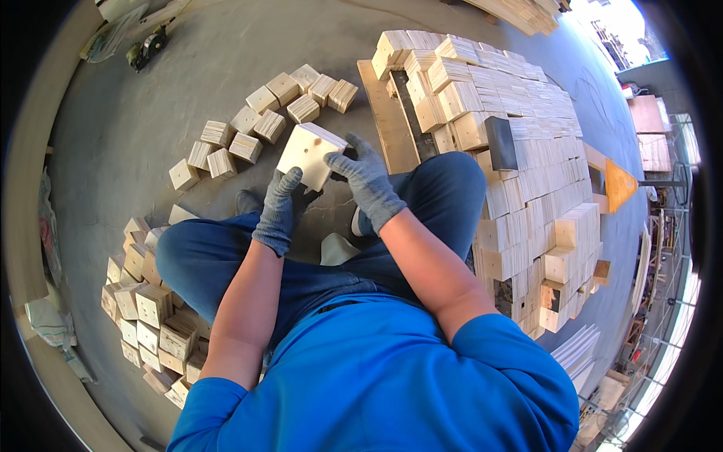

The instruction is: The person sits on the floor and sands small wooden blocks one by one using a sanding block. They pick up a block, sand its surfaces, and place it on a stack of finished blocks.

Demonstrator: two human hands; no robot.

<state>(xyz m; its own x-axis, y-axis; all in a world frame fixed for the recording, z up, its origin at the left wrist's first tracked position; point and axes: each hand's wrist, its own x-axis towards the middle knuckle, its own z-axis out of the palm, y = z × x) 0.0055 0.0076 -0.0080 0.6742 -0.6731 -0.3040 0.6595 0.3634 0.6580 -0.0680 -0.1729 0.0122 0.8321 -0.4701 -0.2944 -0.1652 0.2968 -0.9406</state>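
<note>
Between my two grey-gloved hands I hold a pale wooden block [307, 149] above the floor, in front of my knees. Its broad face shows a brown knot and a small dark spot. My left hand [277, 207] is closed on the block's lower left corner. Gripping its right edge is my right hand [363, 175], with the thumb on the near side. Beyond the block, several loose wooden blocks [245, 147] lie on the floor in a curved double row.
To my right, a large stack of wooden blocks [527, 181] stands on a pallet [392, 120], with a dark rectangular piece [500, 143] on it. A heap of blocks [154, 301] lies by my left knee. An orange triangular part [620, 186] juts out beyond the stack. A power tool [148, 49] rests far left.
</note>
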